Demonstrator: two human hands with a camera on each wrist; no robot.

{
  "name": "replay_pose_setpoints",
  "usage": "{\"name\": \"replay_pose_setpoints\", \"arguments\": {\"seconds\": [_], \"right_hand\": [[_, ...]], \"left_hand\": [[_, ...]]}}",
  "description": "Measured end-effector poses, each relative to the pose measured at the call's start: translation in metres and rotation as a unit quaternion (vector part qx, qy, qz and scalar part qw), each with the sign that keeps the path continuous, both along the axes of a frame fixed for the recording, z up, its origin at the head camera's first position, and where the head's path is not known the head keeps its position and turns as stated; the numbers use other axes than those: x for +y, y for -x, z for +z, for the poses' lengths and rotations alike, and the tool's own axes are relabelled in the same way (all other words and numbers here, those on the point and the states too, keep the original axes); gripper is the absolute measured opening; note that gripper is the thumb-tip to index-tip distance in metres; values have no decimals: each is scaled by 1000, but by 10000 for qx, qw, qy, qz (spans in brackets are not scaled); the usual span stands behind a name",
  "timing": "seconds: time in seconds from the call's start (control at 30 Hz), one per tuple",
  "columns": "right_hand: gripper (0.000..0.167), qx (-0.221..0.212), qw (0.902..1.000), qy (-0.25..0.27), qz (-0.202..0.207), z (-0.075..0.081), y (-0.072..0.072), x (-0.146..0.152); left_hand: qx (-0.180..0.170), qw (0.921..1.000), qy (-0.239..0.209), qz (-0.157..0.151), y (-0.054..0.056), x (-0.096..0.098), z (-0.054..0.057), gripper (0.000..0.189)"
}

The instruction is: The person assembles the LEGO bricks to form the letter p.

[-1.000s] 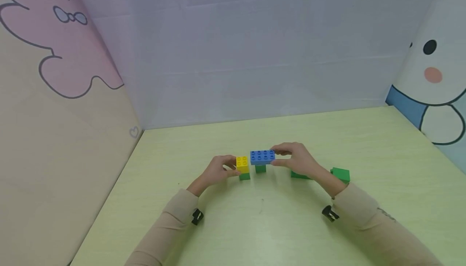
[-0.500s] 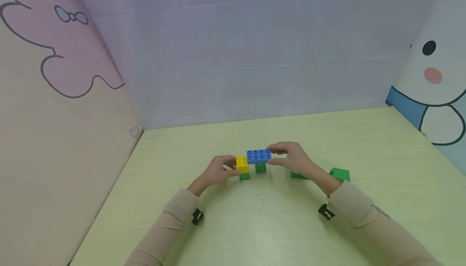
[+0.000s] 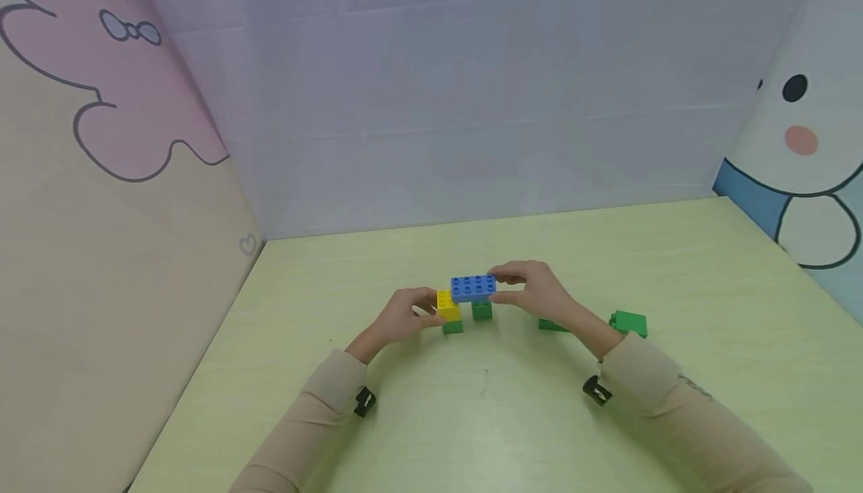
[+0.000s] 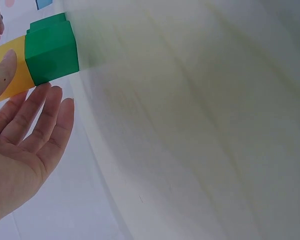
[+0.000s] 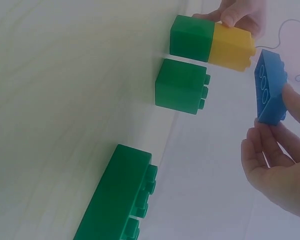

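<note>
My left hand (image 3: 403,318) pinches a yellow toy building brick (image 3: 445,309) between thumb and fingers. That brick sits on a green brick (image 4: 52,52), which stands on the table. My right hand (image 3: 536,294) grips a flat blue eight-stud brick (image 3: 473,288) by its right end. The right wrist view shows the blue brick (image 5: 271,87) held with its hollow underside facing the yellow brick's studs, a small gap between them. Below the blue brick's right half, a small green brick (image 3: 482,311) stands beside the yellow-and-green stack, a narrow gap apart.
A long green brick (image 5: 115,195) lies on the table (image 3: 485,418), partly hidden by my right forearm in the head view. Farther right lies another green brick (image 3: 630,322). A pale cloth wall (image 3: 472,103) rises behind the table.
My right hand has carried the blue brick left, from above the small green brick to overlap the yellow brick in the head view. My left hand and the stack have stayed put.
</note>
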State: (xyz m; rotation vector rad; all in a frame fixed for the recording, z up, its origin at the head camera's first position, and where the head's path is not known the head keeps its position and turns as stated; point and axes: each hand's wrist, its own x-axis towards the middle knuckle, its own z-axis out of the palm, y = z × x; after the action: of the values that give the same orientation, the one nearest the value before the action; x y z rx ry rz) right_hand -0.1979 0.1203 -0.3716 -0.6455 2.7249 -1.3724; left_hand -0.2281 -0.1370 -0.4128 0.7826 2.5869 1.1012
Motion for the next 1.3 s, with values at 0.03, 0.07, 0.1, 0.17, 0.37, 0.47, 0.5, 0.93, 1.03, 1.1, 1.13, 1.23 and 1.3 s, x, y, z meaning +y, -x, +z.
{"name": "replay_pose_setpoints", "arguments": {"seconds": [0.03, 0.07, 0.1, 0.17, 0.37, 0.47, 0.5, 0.93, 1.03, 1.1, 1.13, 1.23, 1.3], "right_hand": [[38, -5, 10000, 15, 3, 0, 0, -1], [38, -6, 10000, 26, 5, 0, 0, -1], [38, -8, 10000, 46, 5, 0, 0, -2], [38, 2, 10000, 85, 28, 1, 1, -3], [37, 17, 9999, 140, 66, 1, 2, -7], [37, 5, 9999, 130, 53, 2, 2, -8], [37, -7, 9999, 118, 45, 3, 2, -9], [38, -97, 9997, 223, 44, 3, 4, -13], [38, -105, 9997, 232, 65, 2, 5, -14], [38, -109, 9996, 247, 93, 2, 5, -15], [38, -108, 9995, 258, 110, 2, 5, -15], [38, -106, 9994, 280, 156, 1, 6, -16], [38, -105, 9994, 274, 167, 1, 6, -16]], "left_hand": [[29, 10000, -7, -25, 0, 0, 0, 35], [30, 10000, -8, -31, 0, 0, 0, 35], [35, 10000, -8, -35, 0, 0, 0, 35], [15, 10000, -14, -12, 0, 0, -1, 35], [23, 10000, -31, 38, 0, 0, -2, 34], [22, 10000, -44, 29, 0, 0, -3, 34], [13, 10000, -60, 20, 0, 0, -2, 34], [64, 9998, -144, -132, 0, -2, 0, 34], [5, 10000, -40, -66, 1, -1, -1, 33], [-3, 10000, -7, -46, 0, 0, -1, 32], [-11, 10000, 2, -35, 0, 0, -1, 32], [-10, 10000, -19, -39, 0, 0, 0, 32], [-17, 10000, -43, -42, 0, 0, 1, 32]]}}
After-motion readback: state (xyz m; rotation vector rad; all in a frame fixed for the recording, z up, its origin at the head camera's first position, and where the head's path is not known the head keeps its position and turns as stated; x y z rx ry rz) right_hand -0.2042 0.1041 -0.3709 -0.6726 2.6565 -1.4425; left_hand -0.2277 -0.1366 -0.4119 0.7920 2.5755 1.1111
